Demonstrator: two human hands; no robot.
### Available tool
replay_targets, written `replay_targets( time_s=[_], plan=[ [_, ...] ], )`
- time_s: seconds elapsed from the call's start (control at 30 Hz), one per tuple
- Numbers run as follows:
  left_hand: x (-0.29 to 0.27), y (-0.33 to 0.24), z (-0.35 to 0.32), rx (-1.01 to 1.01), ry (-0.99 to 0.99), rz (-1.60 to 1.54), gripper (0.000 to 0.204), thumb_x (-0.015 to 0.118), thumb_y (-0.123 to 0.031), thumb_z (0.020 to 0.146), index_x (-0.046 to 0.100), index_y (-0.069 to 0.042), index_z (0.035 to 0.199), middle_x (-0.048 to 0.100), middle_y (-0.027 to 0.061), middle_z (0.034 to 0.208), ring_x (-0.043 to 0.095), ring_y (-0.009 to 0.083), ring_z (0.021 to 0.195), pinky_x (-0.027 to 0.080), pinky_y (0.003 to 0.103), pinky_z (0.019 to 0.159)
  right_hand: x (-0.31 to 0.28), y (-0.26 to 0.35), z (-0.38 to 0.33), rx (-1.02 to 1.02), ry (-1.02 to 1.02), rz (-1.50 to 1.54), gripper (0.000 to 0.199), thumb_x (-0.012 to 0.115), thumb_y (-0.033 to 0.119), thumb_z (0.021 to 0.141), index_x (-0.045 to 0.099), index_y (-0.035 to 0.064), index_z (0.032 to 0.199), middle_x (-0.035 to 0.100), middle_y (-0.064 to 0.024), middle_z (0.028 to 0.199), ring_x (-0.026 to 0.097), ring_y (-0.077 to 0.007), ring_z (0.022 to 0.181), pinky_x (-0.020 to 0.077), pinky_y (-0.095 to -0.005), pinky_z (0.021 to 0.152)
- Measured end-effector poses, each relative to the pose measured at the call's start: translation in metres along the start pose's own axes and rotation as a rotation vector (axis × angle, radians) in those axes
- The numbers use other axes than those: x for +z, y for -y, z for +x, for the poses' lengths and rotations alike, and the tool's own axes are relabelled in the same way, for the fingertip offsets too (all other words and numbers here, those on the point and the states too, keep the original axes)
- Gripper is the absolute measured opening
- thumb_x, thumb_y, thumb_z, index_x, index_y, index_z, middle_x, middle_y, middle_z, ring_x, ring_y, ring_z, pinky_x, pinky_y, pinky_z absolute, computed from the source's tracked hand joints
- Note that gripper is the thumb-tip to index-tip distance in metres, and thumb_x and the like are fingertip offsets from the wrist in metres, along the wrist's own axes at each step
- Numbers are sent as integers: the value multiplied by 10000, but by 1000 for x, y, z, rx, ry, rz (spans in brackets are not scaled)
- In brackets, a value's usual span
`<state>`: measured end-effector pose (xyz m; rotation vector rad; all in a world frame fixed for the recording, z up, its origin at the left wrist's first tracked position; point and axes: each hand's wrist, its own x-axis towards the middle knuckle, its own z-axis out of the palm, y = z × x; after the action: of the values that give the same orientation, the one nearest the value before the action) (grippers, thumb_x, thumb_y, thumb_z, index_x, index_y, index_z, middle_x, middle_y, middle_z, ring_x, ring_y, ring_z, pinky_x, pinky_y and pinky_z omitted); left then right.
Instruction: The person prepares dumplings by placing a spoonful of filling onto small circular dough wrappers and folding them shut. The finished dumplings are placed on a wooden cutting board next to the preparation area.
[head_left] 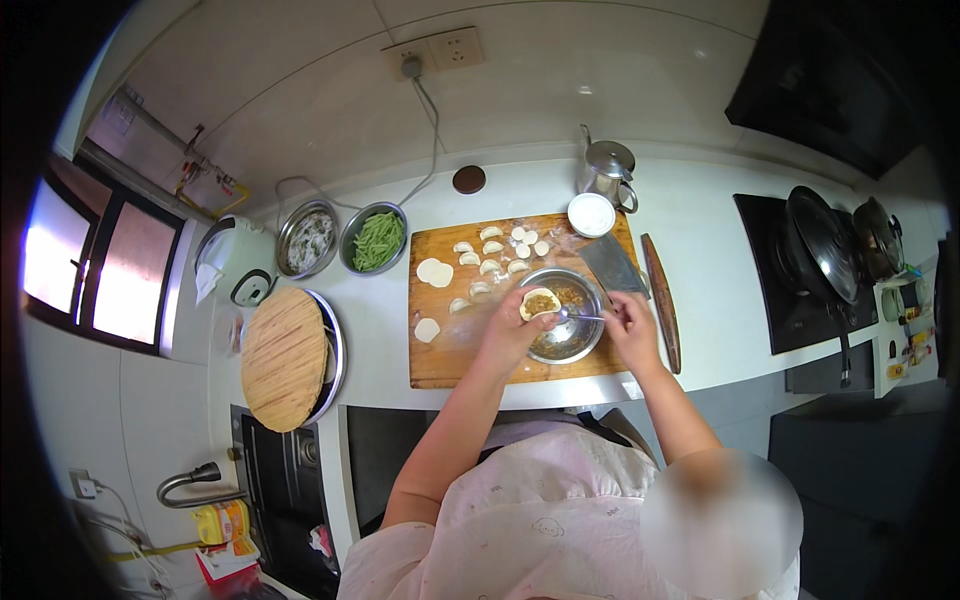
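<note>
Cupped in my left hand (514, 328) is a round dumpling wrapper (540, 302) with brown filling in its middle. My right hand (632, 325) grips the handle of a metal spoon (582, 317), whose bowl end reaches the wrapper's edge. Both hands are above a steel mixing bowl (565, 345) that has some filling inside. The bowl stands on a wooden board (440, 360). Several folded dumplings (490, 267) lie beyond my left hand, with flat wrappers (427, 330) to the left and small dough pieces (530, 240) near the back.
A cleaver (613, 265) lies on the board's right, beside a rolling pin (661, 300). Behind are a white bowl of flour (591, 215) and a steel pot (610, 165). Green beans (378, 240) fill a bowl at left, near a round wooden lid (285, 360). A stove (790, 290) is at right.
</note>
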<state>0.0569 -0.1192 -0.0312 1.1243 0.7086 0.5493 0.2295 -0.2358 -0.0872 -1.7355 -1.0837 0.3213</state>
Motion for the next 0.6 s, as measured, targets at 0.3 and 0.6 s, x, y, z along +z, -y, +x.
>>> replay_targets(
  time_s=[0.3,0.6],
  plan=[
    [-4,6,-4,68,95,2,333,542,17,820,506,-11,1149,594,45,977,553,89,813,457,222,716,44,45,1,357,249,960,285,584,-22,803,557,-30,1087,608,-74,962,577,-101,820,470,-221,721],
    [0,-2,-15,78,46,-14,309,545,-24,845,509,-11,1152,588,41,944,547,89,808,456,219,726,47,60,3,324,206,977,219,581,-2,818,578,-34,1035,637,-82,858,598,-109,756,477,-219,681]
  ],
)
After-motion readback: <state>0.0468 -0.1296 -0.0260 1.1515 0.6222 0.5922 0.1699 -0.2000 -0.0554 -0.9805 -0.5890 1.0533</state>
